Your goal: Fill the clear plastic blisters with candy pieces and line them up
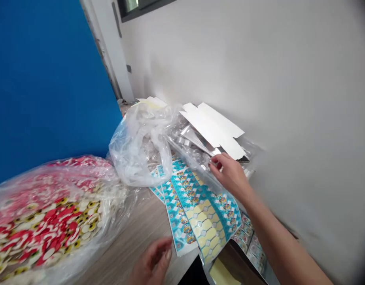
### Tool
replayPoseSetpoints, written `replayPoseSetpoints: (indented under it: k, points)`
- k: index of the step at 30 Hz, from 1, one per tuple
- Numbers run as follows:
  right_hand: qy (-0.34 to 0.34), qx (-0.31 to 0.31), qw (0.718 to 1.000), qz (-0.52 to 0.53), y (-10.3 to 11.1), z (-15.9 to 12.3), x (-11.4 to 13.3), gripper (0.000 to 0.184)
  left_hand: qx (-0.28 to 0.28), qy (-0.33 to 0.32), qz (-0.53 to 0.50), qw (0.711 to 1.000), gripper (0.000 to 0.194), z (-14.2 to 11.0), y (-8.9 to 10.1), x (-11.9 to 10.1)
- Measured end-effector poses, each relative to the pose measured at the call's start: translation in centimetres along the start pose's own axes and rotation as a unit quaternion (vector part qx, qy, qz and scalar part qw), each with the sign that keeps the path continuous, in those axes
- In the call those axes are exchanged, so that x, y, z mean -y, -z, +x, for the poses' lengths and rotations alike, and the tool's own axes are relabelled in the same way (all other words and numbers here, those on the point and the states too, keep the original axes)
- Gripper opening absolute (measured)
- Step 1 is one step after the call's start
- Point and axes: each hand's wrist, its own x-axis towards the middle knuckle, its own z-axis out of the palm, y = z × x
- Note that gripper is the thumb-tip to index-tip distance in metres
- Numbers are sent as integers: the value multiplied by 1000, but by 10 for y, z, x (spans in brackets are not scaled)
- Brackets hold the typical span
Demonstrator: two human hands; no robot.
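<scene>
1. Over at the centre right of the frame, the right hand reaches out on a bare forearm, fingers bent; I honestly cannot tell from here whether the tips are pinching or touching anything.
2. Just beside those fingertips lie a clear bag of see-through plastic pieces and, on top of its far side, a flat white card blank with cut-out edges.
3. The left hand hangs low, at the bottom centre of the frame, blurred, its fingers loosely curled and the thumb a little apart from them.
4. Between the two hands, in the middle of the frame, teal printed sheets overlap on the wood-grain desk; one has a run of pale yellow shapes showing on its lower part.
5. A cloudy plastic bag sits crumpled left of the centre, against the sheets' upper end.
6. Filling the lower left is a big transparent bag of red, white and yellow pieces.
7. A brown-sided box stands at the bottom right, near small patterned packs.
8. A blue panel covers the upper left, and a pale wall the upper right.
</scene>
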Motion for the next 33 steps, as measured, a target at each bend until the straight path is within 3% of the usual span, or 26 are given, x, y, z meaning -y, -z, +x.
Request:
replayPoseSetpoints:
  k: [2,4,7,11,15,20,23,25,27,33]
  points:
    - [110,-21,985,128,-4,-39,29,10,-5,74,-200,977,45,2,-13,-28]
    - [198,-9,954,226,-22,-79,59,12,22,83,-358,930,56,6,-21,-48]
    - [236,12,928,288,-61,-125,94,19,-7,51,-419,907,57,12,-17,-53]
    - [134,117,904,388,-100,-144,119,18,-60,50,-328,941,77,6,14,-30]
    - [-27,244,841,481,-118,-136,135,16,-54,30,-229,971,85,-5,43,-10]
    - [-67,337,755,558,-131,-132,154,25,-33,55,-253,965,85,-16,60,-1]
    - [-90,358,723,584,-134,-132,162,28,-35,74,-297,951,85,-21,65,0]
    - [-94,362,725,579,-135,-132,165,29,-43,89,-315,944,84,-24,69,0]
    - [-84,350,751,554,-135,-131,164,28,-60,97,-322,940,84,-26,73,0]
    - [-74,218,893,387,-136,-123,160,26,-111,99,-274,950,87,-31,82,3]
